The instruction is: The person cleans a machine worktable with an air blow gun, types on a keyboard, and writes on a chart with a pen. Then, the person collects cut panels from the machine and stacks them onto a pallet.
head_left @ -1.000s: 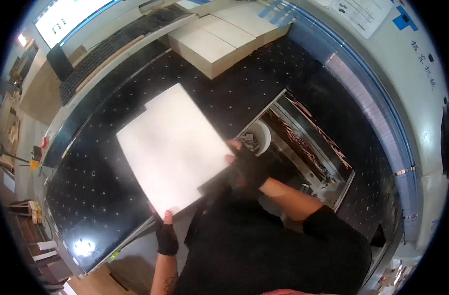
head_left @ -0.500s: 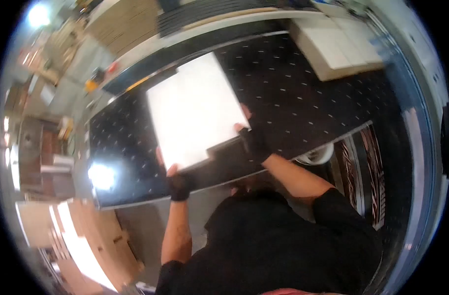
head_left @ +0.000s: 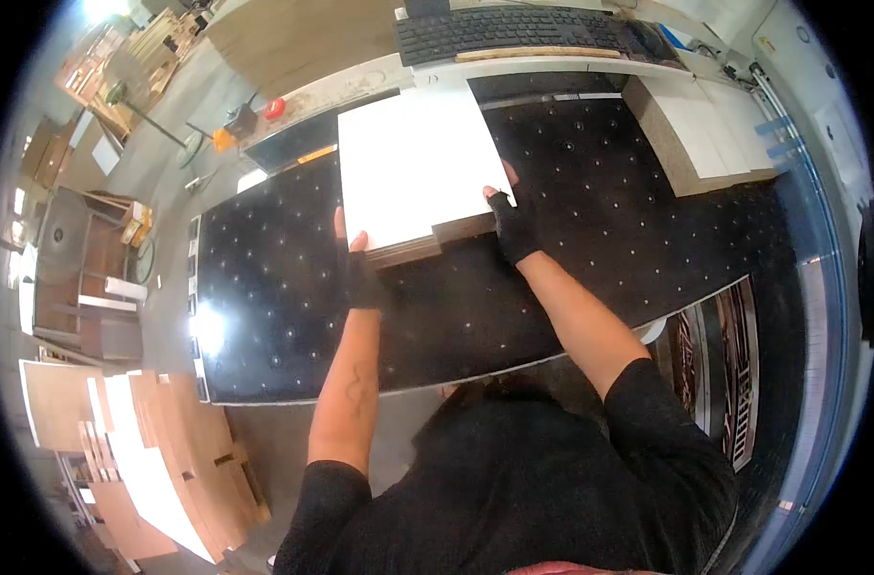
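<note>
A stack of white boards with brown edges and a stepped near side lies over the far part of the black dotted table. At its near left corner, my left hand grips the stack, thumb on the white top. My right hand, in a black fingerless glove, clasps the right edge near the near right corner, thumb on top. How many boards are in the stack cannot be made out.
Beyond the stack is a black keyboard on a ledge. More white-topped panels stand at the far right. An open bay with copper-coloured strips is at the right. Wooden boards are piled at the lower left.
The view has swung left. Both hands have carried the white piece away from my body to the far side of the table; brown layers now show beneath its top.
</note>
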A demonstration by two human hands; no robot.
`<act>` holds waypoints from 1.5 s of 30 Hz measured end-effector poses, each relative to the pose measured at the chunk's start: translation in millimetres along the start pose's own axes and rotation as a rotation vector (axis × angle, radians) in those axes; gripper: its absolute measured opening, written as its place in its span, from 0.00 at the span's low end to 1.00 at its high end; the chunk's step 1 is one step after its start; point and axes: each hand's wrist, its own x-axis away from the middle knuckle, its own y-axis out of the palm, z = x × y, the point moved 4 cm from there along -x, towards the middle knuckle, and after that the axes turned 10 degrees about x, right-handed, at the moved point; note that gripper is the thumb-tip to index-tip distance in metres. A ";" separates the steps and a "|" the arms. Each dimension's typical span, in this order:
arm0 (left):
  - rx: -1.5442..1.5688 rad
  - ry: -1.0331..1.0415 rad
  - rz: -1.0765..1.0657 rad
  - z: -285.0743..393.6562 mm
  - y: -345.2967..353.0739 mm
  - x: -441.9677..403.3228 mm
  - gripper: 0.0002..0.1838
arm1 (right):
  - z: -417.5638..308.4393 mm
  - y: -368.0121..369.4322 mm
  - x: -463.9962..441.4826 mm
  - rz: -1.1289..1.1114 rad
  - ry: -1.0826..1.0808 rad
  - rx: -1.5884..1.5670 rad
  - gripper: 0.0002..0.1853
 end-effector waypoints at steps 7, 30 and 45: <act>-0.061 0.050 -0.095 -22.8 -30.4 -35.2 0.45 | -8.1 0.1 2.7 0.033 0.015 0.175 0.34; -0.048 0.082 -0.141 -30.2 -16.3 -25.4 0.36 | -7.1 -4.9 7.6 0.041 0.090 0.069 0.35; -0.688 0.359 -0.031 22.1 -85.7 129.2 0.43 | -26.8 -218.2 68.8 0.234 0.040 0.072 0.31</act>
